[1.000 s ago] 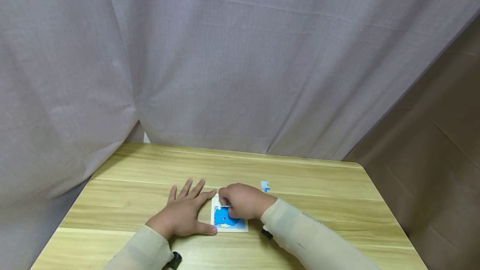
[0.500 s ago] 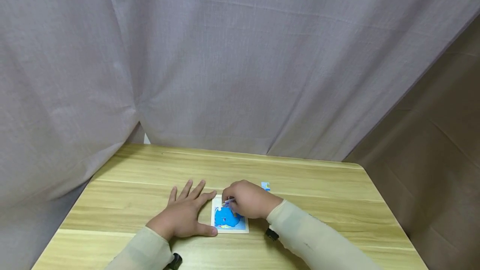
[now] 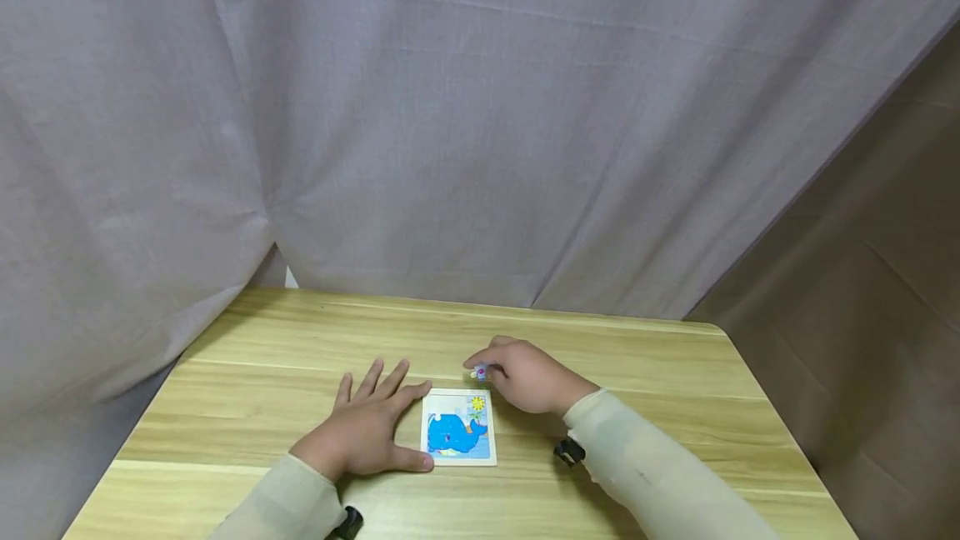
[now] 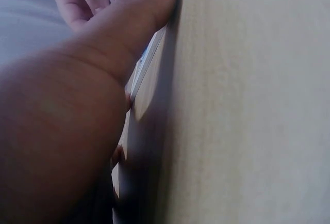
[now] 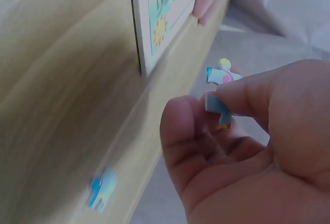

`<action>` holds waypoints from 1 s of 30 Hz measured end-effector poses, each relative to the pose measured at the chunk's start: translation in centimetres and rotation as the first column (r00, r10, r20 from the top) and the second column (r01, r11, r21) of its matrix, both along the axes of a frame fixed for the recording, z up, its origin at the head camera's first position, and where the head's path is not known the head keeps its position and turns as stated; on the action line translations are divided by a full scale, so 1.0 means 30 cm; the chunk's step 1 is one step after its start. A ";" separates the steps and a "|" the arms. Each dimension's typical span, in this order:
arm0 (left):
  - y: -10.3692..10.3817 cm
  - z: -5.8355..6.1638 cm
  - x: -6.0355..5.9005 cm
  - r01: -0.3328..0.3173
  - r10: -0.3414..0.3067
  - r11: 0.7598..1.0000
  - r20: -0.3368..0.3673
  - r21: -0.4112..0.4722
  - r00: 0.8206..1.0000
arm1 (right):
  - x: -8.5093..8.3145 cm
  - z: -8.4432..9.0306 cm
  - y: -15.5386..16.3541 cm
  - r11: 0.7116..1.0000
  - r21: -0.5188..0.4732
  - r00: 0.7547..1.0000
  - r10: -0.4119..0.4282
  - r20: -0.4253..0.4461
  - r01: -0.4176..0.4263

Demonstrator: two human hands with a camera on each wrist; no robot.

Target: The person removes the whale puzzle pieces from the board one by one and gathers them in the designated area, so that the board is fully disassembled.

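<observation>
A small puzzle piece (image 5: 223,94) is pinched between the thumb and fingertips of the right hand (image 3: 528,375), which is held just above the wooden table (image 3: 660,382). Just nearer than that grip and to its left, the square puzzle board (image 3: 459,427) with the blue whale picture is laid flat on the table. Against the board's left edge the left hand (image 3: 365,427) is pressed flat, fingers straight and spread, thumb laid along the near corner. A second loose piece (image 5: 101,189) is seen on the table close to the grip. Beyond everything, a grey curtain (image 3: 480,123) is hung.
</observation>
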State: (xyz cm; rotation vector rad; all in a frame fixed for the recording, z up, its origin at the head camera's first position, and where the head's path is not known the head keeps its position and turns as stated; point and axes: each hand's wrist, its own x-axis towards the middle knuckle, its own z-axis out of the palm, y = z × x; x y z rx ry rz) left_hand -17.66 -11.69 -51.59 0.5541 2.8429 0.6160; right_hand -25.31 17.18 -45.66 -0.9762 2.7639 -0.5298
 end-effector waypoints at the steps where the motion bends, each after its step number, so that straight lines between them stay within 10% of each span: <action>1: -0.001 -0.001 0.000 -0.001 0.001 1.000 0.000 0.000 1.000 | -0.003 0.001 0.010 1.000 -0.011 1.000 -0.016 0.000 0.016; 30: -0.003 0.003 0.006 0.004 -0.004 1.000 0.007 0.014 1.000 | -0.134 -0.040 0.375 0.877 -0.236 0.905 -0.383 0.183 0.419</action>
